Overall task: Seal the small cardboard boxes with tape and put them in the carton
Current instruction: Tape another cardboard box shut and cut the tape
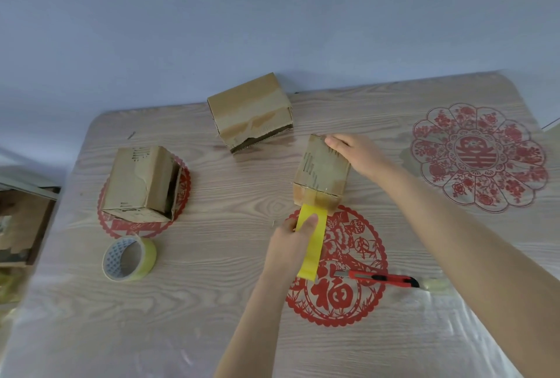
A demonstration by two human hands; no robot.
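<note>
A small cardboard box (pixel 321 170) stands in the middle of the table. My right hand (pixel 360 153) rests on its far top edge, fingers flat. A yellow strip of tape (pixel 312 241) runs from the box's near face toward me, and my left hand (pixel 291 244) pinches it with the thumb on top. Two more small cardboard boxes sit apart: one at the back (pixel 250 112), closed with worn flaps, and one at the left (pixel 142 185), its right side gaping. A roll of tape (pixel 128 258) lies near the left box.
A red utility knife (pixel 383 279) lies right of the tape strip, on a red paper-cut design (pixel 336 268). Another red paper-cut (pixel 478 158) decorates the table's right side. The wood-grain table (pixel 227 256) is covered by clear film. A brown carton (pixel 21 226) shows at the left edge, below the table.
</note>
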